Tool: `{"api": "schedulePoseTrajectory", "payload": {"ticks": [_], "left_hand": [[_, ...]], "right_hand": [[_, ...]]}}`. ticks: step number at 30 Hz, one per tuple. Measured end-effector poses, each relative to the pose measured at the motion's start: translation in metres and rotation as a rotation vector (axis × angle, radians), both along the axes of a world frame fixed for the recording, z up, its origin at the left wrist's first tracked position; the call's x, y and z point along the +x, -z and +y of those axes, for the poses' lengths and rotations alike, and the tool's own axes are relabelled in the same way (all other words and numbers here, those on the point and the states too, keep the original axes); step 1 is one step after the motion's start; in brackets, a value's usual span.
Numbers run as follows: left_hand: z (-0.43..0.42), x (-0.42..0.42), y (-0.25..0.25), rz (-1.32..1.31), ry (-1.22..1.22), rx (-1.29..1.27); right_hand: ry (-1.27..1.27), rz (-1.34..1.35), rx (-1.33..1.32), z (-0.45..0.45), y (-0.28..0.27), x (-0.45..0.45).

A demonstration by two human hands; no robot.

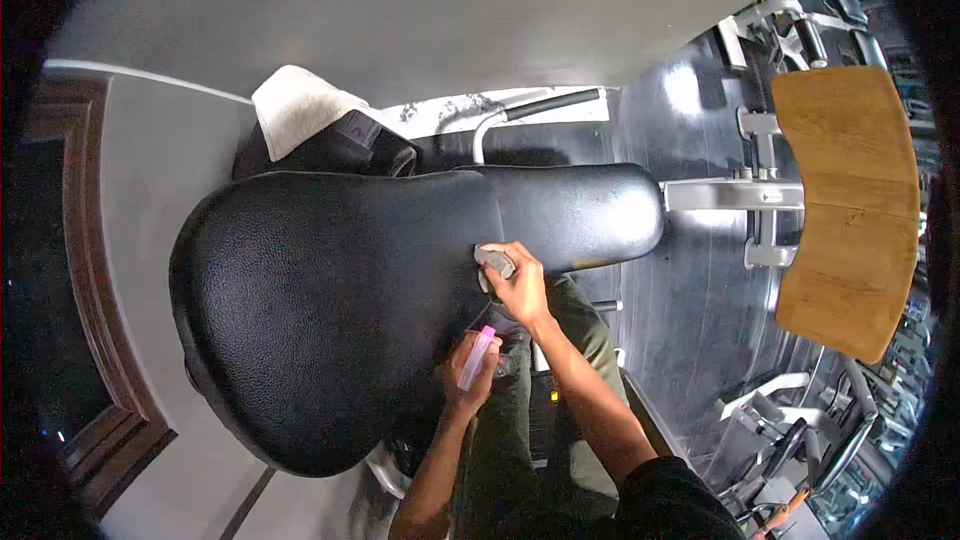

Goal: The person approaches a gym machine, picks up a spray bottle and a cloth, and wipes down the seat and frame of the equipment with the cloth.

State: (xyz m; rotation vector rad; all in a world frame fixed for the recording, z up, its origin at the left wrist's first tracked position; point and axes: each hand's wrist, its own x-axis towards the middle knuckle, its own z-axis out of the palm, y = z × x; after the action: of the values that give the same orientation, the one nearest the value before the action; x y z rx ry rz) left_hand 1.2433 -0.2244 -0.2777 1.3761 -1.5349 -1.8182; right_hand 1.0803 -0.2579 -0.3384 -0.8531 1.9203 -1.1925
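My right hand (522, 292) is closed on a crumpled grey cloth (496, 262). It presses the cloth to the near edge of the large black pad (310, 290), close to the seam with the narrower black pad (570, 210). Below it, my left hand (468, 385) wraps around a small translucent bottle (474, 365) with a pink top. That hand is beside the large pad's lower edge, above my legs. Whether the bottle's top is a cap or a spray nozzle is too small to tell.
A white towel (300, 110) hangs over a dark object behind the pad. On the right stands a curved wooden board (850, 210) on a metal frame (735, 196). More gym machines (790, 430) stand beyond it. A brown-framed window or mirror (95, 270) is at left.
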Motion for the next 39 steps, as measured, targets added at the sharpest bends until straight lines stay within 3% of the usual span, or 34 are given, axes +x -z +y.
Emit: {"api": "schedulePoseTrajectory", "payload": {"ticks": [5,7,9,12,16,20,27,29,32,35,39], "left_hand": [[-0.004,0.006,0.0,-0.045,0.088,-0.06],[-0.008,0.009,-0.002,-0.065,0.14,-0.073],[-0.006,0.011,0.0,-0.04,0.114,0.08],[-0.008,0.011,-0.001,-0.064,0.133,-0.018],[-0.005,0.016,0.007,-0.024,0.132,-0.012],[-0.009,0.017,0.004,-0.027,0.158,-0.069],[-0.007,0.018,0.005,-0.067,0.143,-0.065],[-0.009,0.019,0.004,-0.056,0.161,-0.111],[-0.012,0.016,-0.004,-0.054,0.174,-0.097],[-0.01,0.018,-0.001,-0.041,0.162,-0.05],[-0.013,0.025,0.0,-0.065,0.216,0.0]], "right_hand": [[0.214,-0.025,0.221,-0.002,0.052,-0.007],[0.191,-0.012,0.167,-0.005,0.038,-0.003],[0.133,-0.064,0.139,-0.002,0.015,0.003],[0.017,-0.048,-0.01,0.013,-0.017,0.014],[0.048,0.03,0.107,0.026,0.012,0.014],[0.268,0.016,0.185,0.018,0.043,0.01],[0.015,-0.06,0.02,0.035,-0.007,0.022],[-0.003,-0.084,-0.002,0.039,0.008,0.019],[0.076,0.002,0.075,0.031,0.034,0.006],[0.266,0.006,0.325,0.021,0.057,0.007],[0.26,0.056,0.145,0.029,0.029,0.025]]}}
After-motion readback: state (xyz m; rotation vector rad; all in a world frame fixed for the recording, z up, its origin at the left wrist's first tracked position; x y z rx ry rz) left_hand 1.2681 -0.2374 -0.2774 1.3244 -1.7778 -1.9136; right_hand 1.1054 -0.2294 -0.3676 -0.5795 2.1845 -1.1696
